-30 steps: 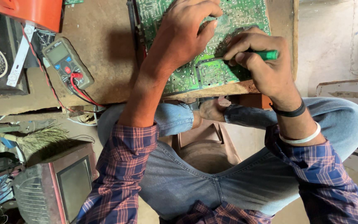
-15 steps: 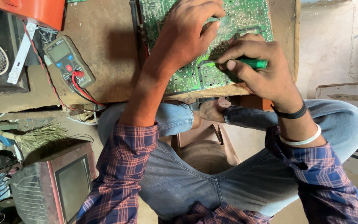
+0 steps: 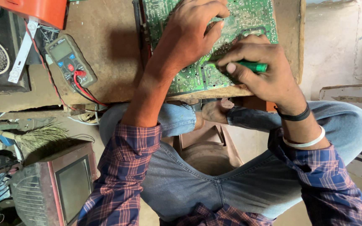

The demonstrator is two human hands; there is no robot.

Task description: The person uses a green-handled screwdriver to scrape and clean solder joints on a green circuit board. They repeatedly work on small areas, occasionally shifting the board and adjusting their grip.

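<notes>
Clamped around a green tool, the right hand presses its tip onto the circuit board, which lies on the tabletop at its near edge. Beside it the left hand rests flat on the board, fingers loosely bent, gripping nothing. A multimeter lies well to the left.

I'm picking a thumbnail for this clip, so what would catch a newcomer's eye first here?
First the green circuit board at the top centre of the wooden bench, with both hands on it: the left hand presses it flat while the right hand grips a green-handled tool against it. Next, the grey multimeter with red and black leads lying to the left on the bench.
</notes>
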